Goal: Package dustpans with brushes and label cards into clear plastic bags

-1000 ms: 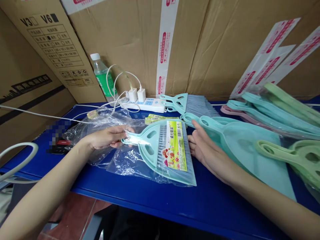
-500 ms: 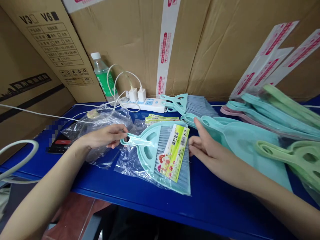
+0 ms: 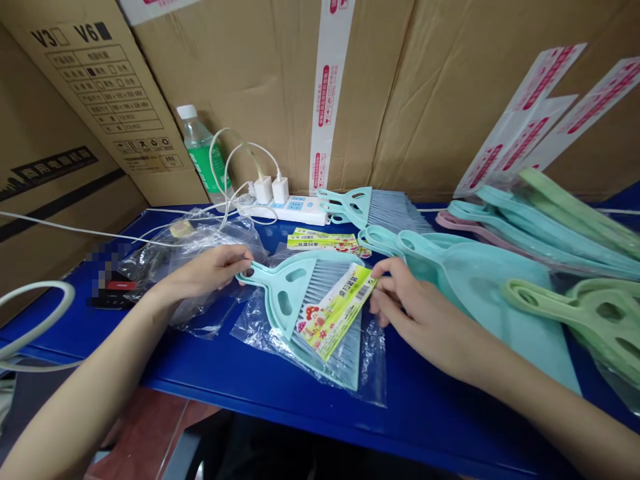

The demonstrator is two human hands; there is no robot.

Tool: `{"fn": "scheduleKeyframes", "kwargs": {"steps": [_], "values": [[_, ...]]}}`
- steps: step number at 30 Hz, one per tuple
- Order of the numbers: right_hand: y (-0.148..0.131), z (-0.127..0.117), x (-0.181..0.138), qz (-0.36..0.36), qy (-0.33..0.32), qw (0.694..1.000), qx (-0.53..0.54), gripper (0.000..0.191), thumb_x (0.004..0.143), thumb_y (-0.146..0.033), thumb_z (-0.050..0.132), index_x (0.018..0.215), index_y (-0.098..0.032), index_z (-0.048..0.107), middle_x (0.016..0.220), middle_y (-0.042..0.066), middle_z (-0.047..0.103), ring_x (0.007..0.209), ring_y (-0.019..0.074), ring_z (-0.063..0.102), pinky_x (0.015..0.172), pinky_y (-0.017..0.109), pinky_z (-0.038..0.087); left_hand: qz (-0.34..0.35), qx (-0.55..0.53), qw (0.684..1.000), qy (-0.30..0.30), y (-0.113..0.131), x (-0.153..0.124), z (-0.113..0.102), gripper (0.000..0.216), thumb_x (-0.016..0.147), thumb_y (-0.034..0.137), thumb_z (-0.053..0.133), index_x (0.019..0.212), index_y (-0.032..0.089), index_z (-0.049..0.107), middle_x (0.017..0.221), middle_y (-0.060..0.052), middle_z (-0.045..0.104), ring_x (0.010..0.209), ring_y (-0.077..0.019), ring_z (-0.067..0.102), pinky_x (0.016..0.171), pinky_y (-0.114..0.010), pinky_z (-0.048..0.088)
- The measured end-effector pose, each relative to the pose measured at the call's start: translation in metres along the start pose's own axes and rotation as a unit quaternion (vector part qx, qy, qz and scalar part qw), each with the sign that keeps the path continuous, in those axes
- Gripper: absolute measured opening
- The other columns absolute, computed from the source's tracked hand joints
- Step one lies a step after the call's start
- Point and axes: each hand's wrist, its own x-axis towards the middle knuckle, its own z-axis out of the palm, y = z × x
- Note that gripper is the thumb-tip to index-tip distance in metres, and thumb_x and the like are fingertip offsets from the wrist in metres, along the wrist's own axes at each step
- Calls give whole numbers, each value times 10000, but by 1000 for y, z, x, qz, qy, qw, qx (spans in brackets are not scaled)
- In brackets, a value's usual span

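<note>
My left hand point(image 3: 223, 267) is closed on the looped handle ends of a mint-green hand brush point(image 3: 296, 275) and the matching dustpan point(image 3: 273, 317) beneath it. The brush has grey-blue bristles pointing right. Across them lies a slanted yellow-green label card point(image 3: 337, 312) with mushroom pictures. At its upper right corner my right hand point(image 3: 407, 307) pinches the card between thumb and fingers. A clear plastic bag point(image 3: 373, 373) lies around and under the set, its edge sticking out on the right.
More label cards point(image 3: 320, 240) and loose brushes point(image 3: 395, 210) lie behind. Mint dustpans point(image 3: 500, 287) and bagged green sets point(image 3: 595, 313) are on the right. Crumpled plastic bags point(image 3: 205, 247), a power strip point(image 3: 310, 212) with cables and a bottle point(image 3: 203, 157) stand left and back, before cardboard boxes point(image 3: 260, 73).
The brush and dustpan have shifted slightly left, uncovering the bag's right edge. The label card has turned to a steeper slant. My right hand's extended index finger has bent down onto the card.
</note>
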Motion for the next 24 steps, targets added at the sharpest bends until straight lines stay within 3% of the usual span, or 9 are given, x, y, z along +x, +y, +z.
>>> {"fn": "scheduleKeyframes", "kwargs": {"steps": [7, 10, 13, 17, 21, 24], "values": [[-6, -5, -7, -14, -59, 997, -56, 219, 954, -339, 273, 785, -263, 390, 655, -5, 568, 585, 171, 554, 568, 307, 430, 19, 56, 993, 98, 0, 5, 5, 217, 882, 317, 487, 775, 188, 624, 594, 39, 538, 477, -101, 442, 494, -217, 360], [-8, -4, -12, -31, -66, 995, -61, 298, 978, -383, 291, 772, -252, 464, 687, 12, 615, 618, 172, 580, 583, 305, 447, 1, -22, 993, 113, -2, 7, 9, 167, 866, 324, 538, 940, 188, 601, 618, 47, 563, 425, -90, 446, 442, -212, 366], [-10, -3, -20, -37, -71, 995, -53, 334, 986, -408, 324, 832, -247, 573, 821, 47, 704, 738, 199, 652, 639, 316, 498, 12, -122, 988, 94, -4, 8, 12, 300, 821, 322, 624, 1071, 187, 529, 733, 18, 622, 471, -97, 514, 451, -223, 439], [-13, -3, -33, -56, -107, 991, -51, 414, 990, -420, 314, 1036, -256, 691, 1101, 76, 740, 969, 241, 694, 760, 350, 561, 64, -175, 979, 82, -4, 7, 16, 361, 792, 300, 683, 1090, 175, 522, 937, -43, 648, 666, -120, 603, 601, -265, 537], [-14, -9, -40, -98, -165, 980, -50, 438, 1000, -389, 345, 1323, -291, 624, 1318, 25, 671, 1216, 224, 612, 1008, 354, 501, 104, -148, 981, 71, -2, 5, 24, 326, 833, 263, 658, 1123, 166, 544, 986, -59, 647, 883, -175, 644, 819, -338, 552], [-14, -15, -40, -163, -204, 963, -59, 414, 991, -331, 386, 1314, -301, 644, 1301, 15, 685, 1167, 215, 648, 997, 326, 512, 113, -147, 981, 54, 1, 3, 30, 446, 835, 238, 657, 1244, 187, 485, 1126, -87, 640, 1067, -220, 635, 970, -403, 522]]}}
